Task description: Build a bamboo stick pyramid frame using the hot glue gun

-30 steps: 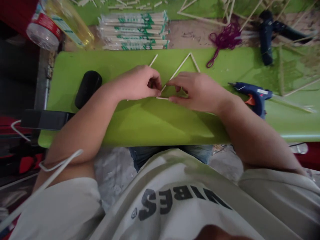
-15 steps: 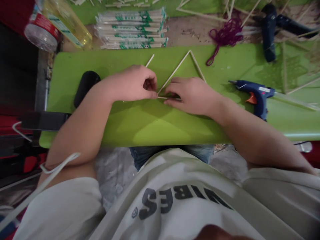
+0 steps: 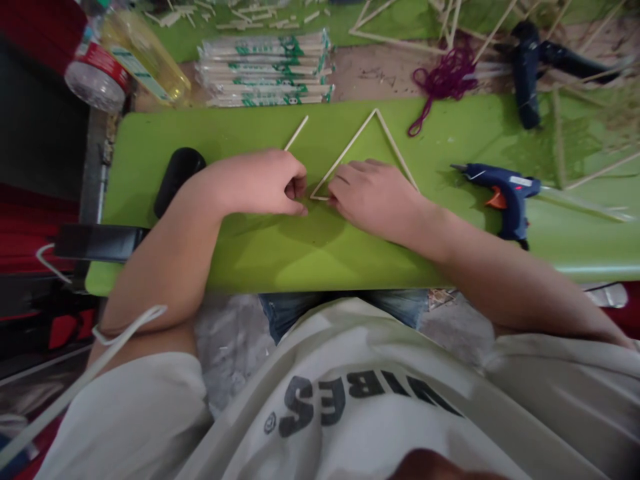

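Note:
A triangle of thin wooden sticks (image 3: pixel 352 143) lies on the green board (image 3: pixel 270 257), its tip pointing away from me. My right hand (image 3: pixel 373 200) covers its lower side, fingertips at the stick near the left corner; whether they pinch it or only press it is hidden. Left of that corner is my left hand (image 3: pixel 283 183), its fingers curled with a gap between thumb and fingers, apart from the triangle. A loose stick (image 3: pixel 297 132) sticks out beyond the back of my left hand. To the right, a blue glue gun (image 3: pixel 515 193) lies on its side.
Wrapped chopstick packs (image 3: pixel 265 70) lie behind the board, beside a yellow bottle (image 3: pixel 150 57) and a red-labelled jar (image 3: pixel 97 77). Purple cord (image 3: pixel 447 77) and a dark glue gun (image 3: pixel 526 80) are back right. A black cylinder (image 3: pixel 179 180) stands near my left forearm.
My left hand has moved slightly left, away from the triangle's corner, and its fingertips have come off it. My right hand has flattened over the lower stick. The whole view has shifted a little.

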`<state>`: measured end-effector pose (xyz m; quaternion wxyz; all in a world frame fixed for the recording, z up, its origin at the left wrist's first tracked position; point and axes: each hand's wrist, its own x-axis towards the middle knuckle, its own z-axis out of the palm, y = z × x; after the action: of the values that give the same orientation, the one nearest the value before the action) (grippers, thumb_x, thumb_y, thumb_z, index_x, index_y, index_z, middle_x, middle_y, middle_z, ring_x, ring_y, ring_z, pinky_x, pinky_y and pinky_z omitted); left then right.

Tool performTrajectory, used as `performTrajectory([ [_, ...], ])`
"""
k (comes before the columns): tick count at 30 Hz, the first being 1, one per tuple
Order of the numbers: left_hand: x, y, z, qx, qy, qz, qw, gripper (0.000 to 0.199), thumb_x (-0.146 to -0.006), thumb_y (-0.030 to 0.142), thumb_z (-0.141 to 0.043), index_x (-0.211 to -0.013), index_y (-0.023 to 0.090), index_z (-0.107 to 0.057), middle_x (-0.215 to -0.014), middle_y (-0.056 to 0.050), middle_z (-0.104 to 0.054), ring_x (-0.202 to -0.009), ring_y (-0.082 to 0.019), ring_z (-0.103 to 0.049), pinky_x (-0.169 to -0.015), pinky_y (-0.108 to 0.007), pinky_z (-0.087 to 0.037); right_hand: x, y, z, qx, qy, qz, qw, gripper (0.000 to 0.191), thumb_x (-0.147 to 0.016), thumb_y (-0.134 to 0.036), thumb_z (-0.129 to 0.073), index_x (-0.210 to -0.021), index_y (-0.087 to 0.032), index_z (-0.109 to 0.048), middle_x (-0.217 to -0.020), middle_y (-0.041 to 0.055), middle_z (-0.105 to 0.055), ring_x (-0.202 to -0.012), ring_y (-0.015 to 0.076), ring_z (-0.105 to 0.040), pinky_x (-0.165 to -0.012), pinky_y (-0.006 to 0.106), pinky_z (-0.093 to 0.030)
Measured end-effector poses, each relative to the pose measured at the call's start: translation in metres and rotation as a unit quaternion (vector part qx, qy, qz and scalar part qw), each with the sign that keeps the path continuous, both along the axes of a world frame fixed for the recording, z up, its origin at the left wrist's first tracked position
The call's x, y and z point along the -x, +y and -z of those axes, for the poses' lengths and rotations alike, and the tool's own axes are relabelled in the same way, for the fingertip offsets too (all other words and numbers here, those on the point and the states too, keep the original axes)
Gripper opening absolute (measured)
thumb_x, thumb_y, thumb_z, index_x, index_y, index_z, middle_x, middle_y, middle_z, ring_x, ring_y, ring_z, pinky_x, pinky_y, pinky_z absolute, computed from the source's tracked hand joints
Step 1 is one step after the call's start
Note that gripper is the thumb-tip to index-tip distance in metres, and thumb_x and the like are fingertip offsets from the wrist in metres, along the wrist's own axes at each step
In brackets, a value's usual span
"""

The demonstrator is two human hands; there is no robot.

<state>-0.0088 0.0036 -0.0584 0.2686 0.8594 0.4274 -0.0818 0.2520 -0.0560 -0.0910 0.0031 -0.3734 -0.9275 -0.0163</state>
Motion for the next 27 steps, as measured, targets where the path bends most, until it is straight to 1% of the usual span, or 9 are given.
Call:
performTrajectory([
  [4,-0.009,-0.008,0.004,-0.047,0.011,-0.007,0.999,0.021,-0.093,0.047,-0.084,-0.094,0.026,-0.086,-0.078,-0.005,-0.077,-0.091,-0.03,-0.081,-0.095,-0.04,-0.06,0.001,-0.007,-0.006,-0.012,-0.015,-0.002,1.0,0.038,-0.119,-0.007,-0.049,-0.128,-0.01,-0.085,-0.12,0.0222,-0.084,-0.103,0.0336,-0.07,-0.085,0.044,-0.038],
  [8,-0.016,-0.012,0.001,-0.064,0.007,-0.015,0.998,0.018,-0.1,0.039,-0.076,-0.094,0.025,-0.086,-0.079,-0.006,-0.077,-0.088,-0.029,-0.079,-0.095,-0.041,-0.061,0.0,-0.007,-0.002,-0.018,0.005,-0.001,1.0,0.033,-0.121,-0.013,-0.052,-0.13,-0.012,-0.084,-0.124,0.0209,-0.084,-0.102,0.0323,-0.068,-0.086,0.044,-0.037],
  [12,-0.012,-0.012,-0.012,-0.072,-0.04,-0.036,0.996,0.021,-0.103,0.04,-0.073,-0.1,0.026,-0.088,-0.085,-0.006,-0.081,-0.094,-0.029,-0.079,-0.095,-0.042,-0.059,-0.003,-0.005,0.0,-0.019,0.019,0.013,1.0,0.028,-0.121,-0.023,-0.059,-0.127,-0.014,-0.085,-0.127,0.0197,-0.084,-0.102,0.0317,-0.067,-0.088,0.044,-0.038],
  [14,-0.009,-0.014,-0.02,-0.078,-0.073,-0.057,0.993,0.023,-0.104,0.042,-0.072,-0.101,0.026,-0.088,-0.087,-0.006,-0.082,-0.092,-0.028,-0.077,-0.094,-0.043,-0.058,-0.003,-0.005,-0.002,-0.014,0.025,0.021,0.999,0.026,-0.12,-0.026,-0.062,-0.126,-0.015,-0.085,-0.127,0.0193,-0.084,-0.102,0.0318,-0.068,-0.088,0.044,-0.038],
  [16,-0.006,-0.016,-0.027,-0.089,-0.11,-0.073,0.987,0.024,-0.105,0.043,-0.071,-0.098,0.027,-0.087,-0.087,-0.004,-0.081,-0.086,-0.025,-0.073,-0.089,-0.044,-0.056,-0.003,-0.005,-0.005,-0.002,0.027,0.025,0.999,0.026,-0.12,-0.025,-0.062,-0.126,-0.015,-0.086,-0.125,0.019,-0.085,-0.1,0.0314,-0.069,-0.087,0.044,-0.038],
  [18,-0.004,-0.018,-0.03,-0.098,-0.143,-0.076,0.982,0.024,-0.105,0.044,-0.07,-0.094,0.028,-0.085,-0.087,-0.003,-0.081,-0.082,-0.023,-0.069,-0.086,-0.043,-0.054,-0.002,-0.005,-0.008,0.012,0.023,0.026,0.999,0.029,-0.12,-0.019,-0.059,-0.126,-0.015,-0.087,-0.122,0.0186,-0.085,-0.097,0.0305,-0.069,-0.087,0.045,-0.038],
  [20,-0.001,-0.017,-0.027,-0.103,-0.157,-0.072,0.98,0.024,-0.105,0.044,-0.069,-0.095,0.029,-0.084,-0.089,-0.002,-0.082,-0.082,-0.021,-0.068,-0.084,-0.042,-0.053,-0.001,-0.005,-0.008,0.017,0.019,0.023,0.999,0.032,-0.119,-0.014,-0.056,-0.125,-0.014,-0.087,-0.121,0.0187,-0.086,-0.094,0.0296,-0.069,-0.087,0.044,-0.038],
  [23,0.0,-0.012,-0.018,-0.093,-0.118,-0.051,0.987,0.02,-0.101,0.043,-0.076,-0.1,0.026,-0.087,-0.092,-0.003,-0.085,-0.082,-0.02,-0.07,-0.083,-0.04,-0.051,0.001,-0.003,-0.004,0.006,0.011,0.015,1.0,0.035,-0.118,-0.009,-0.053,-0.123,-0.013,-0.088,-0.118,0.0198,-0.086,-0.096,0.0303,-0.07,-0.087,0.044,-0.039],
  [27,-0.004,-0.006,-0.008,-0.062,-0.053,-0.026,0.996,0.025,-0.092,0.042,-0.083,-0.107,0.024,-0.09,-0.098,-0.006,-0.088,-0.087,-0.025,-0.078,-0.086,-0.04,-0.055,0.0,-0.001,0.0,-0.011,0.001,0.001,1.0,0.036,-0.118,-0.01,-0.053,-0.127,-0.011,-0.088,-0.12,0.0205,-0.086,-0.102,0.0317,-0.073,-0.089,0.045,-0.041],
])
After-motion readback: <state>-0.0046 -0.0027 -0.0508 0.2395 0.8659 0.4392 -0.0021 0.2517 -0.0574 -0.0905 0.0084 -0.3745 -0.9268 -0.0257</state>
